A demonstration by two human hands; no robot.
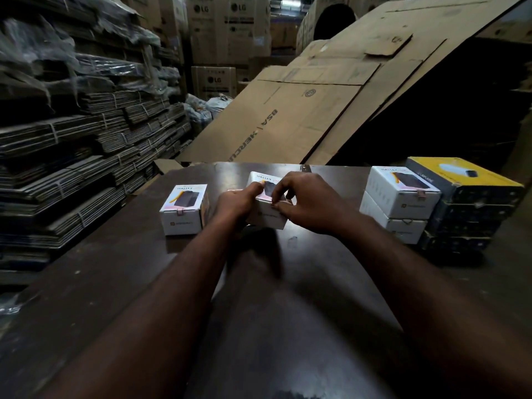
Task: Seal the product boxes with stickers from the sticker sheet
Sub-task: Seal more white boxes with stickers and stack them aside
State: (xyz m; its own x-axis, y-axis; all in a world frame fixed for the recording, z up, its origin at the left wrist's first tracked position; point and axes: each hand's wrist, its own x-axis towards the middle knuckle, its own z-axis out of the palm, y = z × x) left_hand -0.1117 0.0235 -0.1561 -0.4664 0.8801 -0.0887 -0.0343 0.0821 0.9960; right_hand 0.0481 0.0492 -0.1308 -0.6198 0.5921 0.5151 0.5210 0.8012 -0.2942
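A white product box (pixel 266 217) stands in the middle of the dark table (pixel 288 312), held between both hands. My left hand (pixel 239 204) grips its left side, thumb on the top edge. My right hand (pixel 305 201) curls over its right side, with thumb and fingertips pinching at the front top edge. The spot under those fingertips is hidden, so I cannot tell whether a sticker is there. A pinkish strip (pixel 234 190), perhaps the sticker sheet, peeks out behind my left hand. Another white box (pixel 184 210) to the left bears a small pink sticker on its front edge.
Two stacked white boxes (pixel 400 203) stand at the right, the top one with a pink sticker. Beside them is a stack of dark boxes with a yellow-topped one (pixel 466 182). Bundled flat cardboard (pixel 86 139) lines the left; large cardboard sheets (pixel 316 96) lean behind the table.
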